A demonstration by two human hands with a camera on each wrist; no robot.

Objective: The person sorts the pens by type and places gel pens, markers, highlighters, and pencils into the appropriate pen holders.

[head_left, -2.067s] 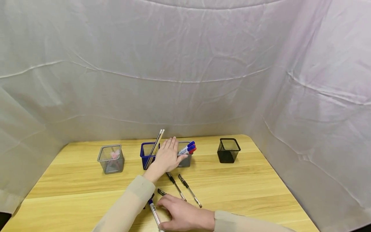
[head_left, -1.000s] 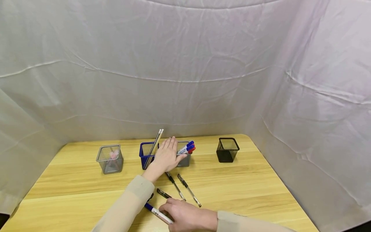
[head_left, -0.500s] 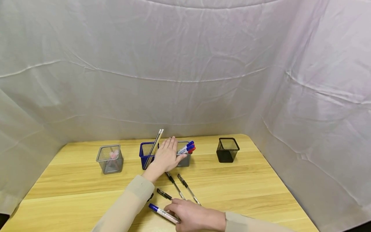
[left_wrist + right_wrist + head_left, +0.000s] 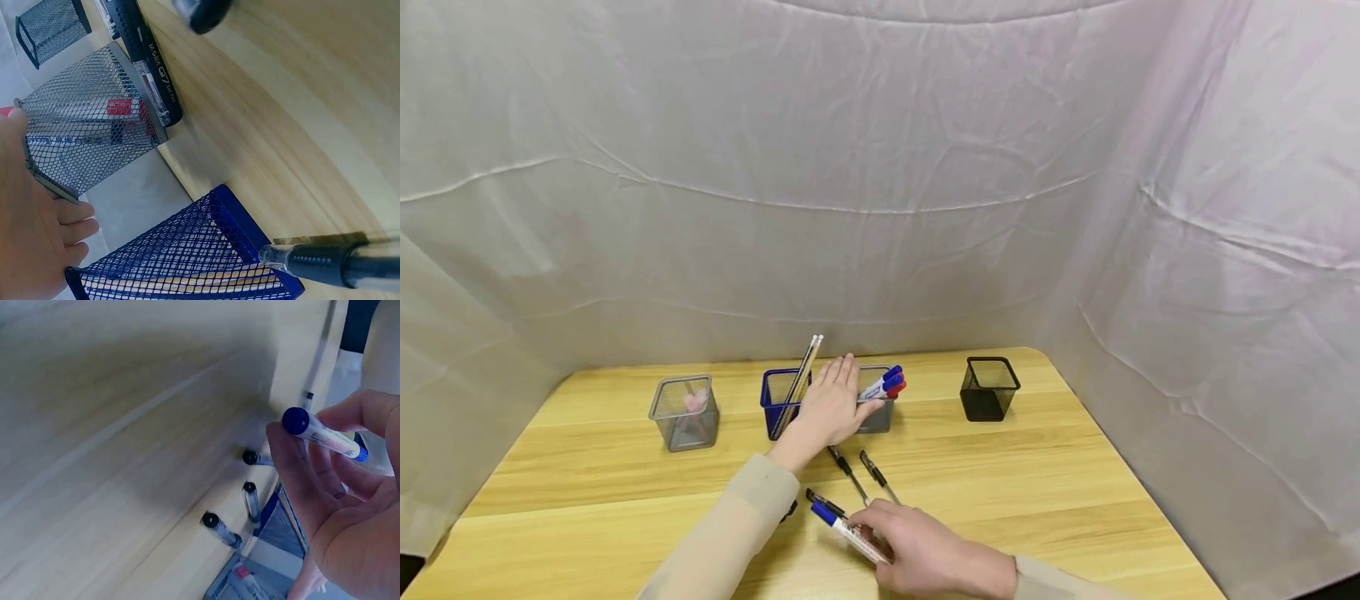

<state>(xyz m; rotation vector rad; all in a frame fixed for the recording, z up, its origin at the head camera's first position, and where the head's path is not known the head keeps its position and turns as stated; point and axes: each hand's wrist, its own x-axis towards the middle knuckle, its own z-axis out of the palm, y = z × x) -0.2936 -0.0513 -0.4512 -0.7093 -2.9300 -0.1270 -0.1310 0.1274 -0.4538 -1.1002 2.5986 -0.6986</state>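
Observation:
My left hand (image 4: 829,407) lies with straight fingers across the top of a grey mesh pen holder (image 4: 875,421), thumb at its rim. Blue- and red-capped markers (image 4: 880,387) lean out of that holder. Between thumb and fingers, my right hand (image 4: 925,546) pinches a white marker (image 4: 854,537) with a blue cap, tilted over the front of the table. Black-capped gel pens (image 4: 874,472) lie just beyond the right hand, which hides part of them. In the right wrist view, the held marker (image 4: 331,439) has one blue end facing the camera.
Left of the grey holder stands a blue mesh holder (image 4: 772,406) with pencils (image 4: 806,367). Another grey mesh holder (image 4: 694,435) with something pink inside is farther left. A black mesh holder (image 4: 987,406) stands at the right. Grey cloth (image 4: 880,258) walls the table.
My right hand has picked up the blue-capped marker and carried it right, turning it; its cap end now overlaps a gel pen. The left hand stays on the grey holder.

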